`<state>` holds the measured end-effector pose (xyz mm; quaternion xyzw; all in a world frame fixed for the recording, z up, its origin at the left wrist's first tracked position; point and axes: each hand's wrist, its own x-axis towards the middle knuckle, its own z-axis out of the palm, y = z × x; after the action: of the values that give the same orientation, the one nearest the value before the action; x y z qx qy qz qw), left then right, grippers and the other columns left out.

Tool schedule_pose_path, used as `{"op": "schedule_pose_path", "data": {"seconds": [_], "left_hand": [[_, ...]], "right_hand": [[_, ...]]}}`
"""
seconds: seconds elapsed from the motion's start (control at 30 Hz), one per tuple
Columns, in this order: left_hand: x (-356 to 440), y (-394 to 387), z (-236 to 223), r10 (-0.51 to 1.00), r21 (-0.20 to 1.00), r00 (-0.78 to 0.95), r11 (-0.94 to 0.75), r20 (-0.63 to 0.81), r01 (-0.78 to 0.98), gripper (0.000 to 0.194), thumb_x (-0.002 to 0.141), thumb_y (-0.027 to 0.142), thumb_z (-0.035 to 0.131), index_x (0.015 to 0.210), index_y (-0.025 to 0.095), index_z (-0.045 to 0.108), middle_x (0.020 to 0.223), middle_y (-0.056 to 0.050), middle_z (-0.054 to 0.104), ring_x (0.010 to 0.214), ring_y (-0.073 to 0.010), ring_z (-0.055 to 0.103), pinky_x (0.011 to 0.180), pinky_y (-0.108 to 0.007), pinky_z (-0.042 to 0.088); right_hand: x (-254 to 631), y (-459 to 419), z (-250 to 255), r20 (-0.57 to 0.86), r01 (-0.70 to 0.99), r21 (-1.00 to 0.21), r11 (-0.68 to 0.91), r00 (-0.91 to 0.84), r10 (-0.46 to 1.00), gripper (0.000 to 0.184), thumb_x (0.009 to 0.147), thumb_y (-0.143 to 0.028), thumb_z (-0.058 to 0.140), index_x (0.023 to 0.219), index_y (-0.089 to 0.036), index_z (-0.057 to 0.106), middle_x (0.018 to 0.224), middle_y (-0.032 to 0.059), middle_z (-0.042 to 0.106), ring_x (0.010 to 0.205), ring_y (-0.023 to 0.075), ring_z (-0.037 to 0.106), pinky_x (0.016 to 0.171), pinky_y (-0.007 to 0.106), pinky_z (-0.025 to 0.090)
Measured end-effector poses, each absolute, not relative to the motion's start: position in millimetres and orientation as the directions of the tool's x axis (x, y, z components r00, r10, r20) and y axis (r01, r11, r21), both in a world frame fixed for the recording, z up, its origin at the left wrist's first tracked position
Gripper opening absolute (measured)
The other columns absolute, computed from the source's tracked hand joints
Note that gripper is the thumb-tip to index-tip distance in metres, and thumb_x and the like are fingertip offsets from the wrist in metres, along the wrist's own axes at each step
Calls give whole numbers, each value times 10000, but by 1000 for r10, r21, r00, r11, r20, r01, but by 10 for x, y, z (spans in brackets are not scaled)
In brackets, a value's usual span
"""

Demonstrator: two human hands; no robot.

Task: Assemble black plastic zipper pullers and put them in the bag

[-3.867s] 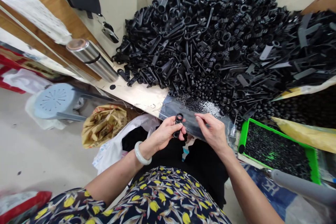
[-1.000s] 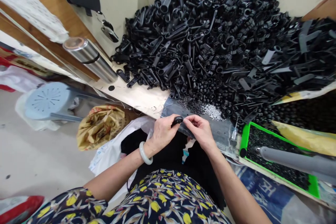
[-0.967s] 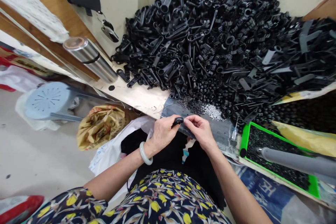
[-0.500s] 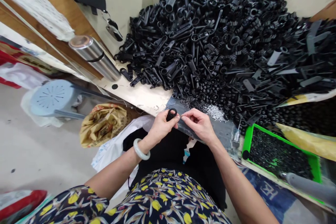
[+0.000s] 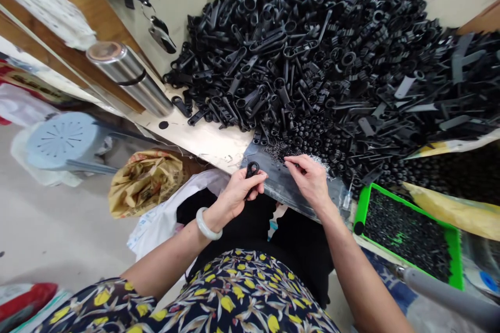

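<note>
Around the centre of the frame, the left hand is closed on a black part, whose ring end pokes out above the thumb; fingers hide much of the rest. To its right, apart from that part, the right hand is over a dark mat at the front of the table. Its thumb and fingers are drawn close; a dark bit shows there, but it is too small to tell whether they grip it. Silver pins lie just behind this hand, partly covered. A pile of black parts fills the upper middle and right, with a green tray at lower right and a steel bottle at upper left.
</note>
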<state>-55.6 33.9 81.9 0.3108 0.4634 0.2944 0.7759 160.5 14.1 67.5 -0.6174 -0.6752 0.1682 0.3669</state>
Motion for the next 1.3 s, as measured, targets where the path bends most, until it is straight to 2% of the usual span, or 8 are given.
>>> {"op": "schedule_pose_path", "data": {"seconds": [0.2,0.37,0.6,0.73,1.03,1.13,1.2,1.3], "left_hand": [[-506,312,808,761,753,361,627,-539,-199,342,754,387,841,884,142,640,602,22,597,462,-43,439,425,-163,249],[-490,290,799,768,764,357,616,-531,-189,343,765,398,840,885,140,648,603,20,597,465,-45,444,430,-168,241],[-505,252,786,781,796,371,586,-503,-153,335,791,415,824,882,136,663,614,18,599,458,-42,420,431,-185,229],[-467,236,774,784,806,380,574,-491,-144,317,812,397,810,894,132,657,618,19,599,466,-41,420,441,-180,249],[-438,254,820,749,740,375,642,-547,-203,352,761,414,841,826,161,605,595,33,574,450,-35,394,433,-171,204],[-449,255,840,736,719,378,661,-563,-215,346,751,401,847,808,163,602,594,37,567,451,-32,399,436,-169,211],[-439,245,856,733,717,387,662,-559,-218,342,752,402,845,797,161,607,593,38,562,446,-29,396,436,-174,212],[-403,215,892,726,714,419,664,-545,-222,343,748,412,849,816,155,631,595,38,564,446,-28,397,439,-178,214]], "right_hand": [[1539,-27,576,275,836,-519,179,-35,961,218,1076,-341,553,1056,-247,748,1024,43,732,828,166,688,720,280,494],[1453,23,506,266,904,-407,130,-18,964,257,1089,-357,523,1016,-242,740,990,41,731,792,161,672,676,283,444],[1613,-227,619,168,866,-494,81,4,986,182,1041,-329,595,939,-253,725,902,6,705,750,148,650,680,282,431],[1645,-246,619,202,834,-548,64,57,978,170,1052,-326,583,1008,-250,728,920,14,718,754,156,647,703,288,437],[1503,-1,498,243,890,-432,147,-42,969,230,1082,-323,534,1022,-236,738,975,44,716,852,179,673,726,289,451],[1538,-48,507,229,857,-492,153,-42,972,229,1066,-324,553,989,-237,750,946,49,707,841,182,660,737,301,457],[1537,-91,554,207,767,-633,108,33,978,204,1037,-345,600,957,-243,758,895,34,696,736,163,621,693,303,457],[1475,-165,664,143,519,-854,37,165,976,191,983,-399,674,920,-246,770,844,23,690,628,147,553,602,297,450]]}}
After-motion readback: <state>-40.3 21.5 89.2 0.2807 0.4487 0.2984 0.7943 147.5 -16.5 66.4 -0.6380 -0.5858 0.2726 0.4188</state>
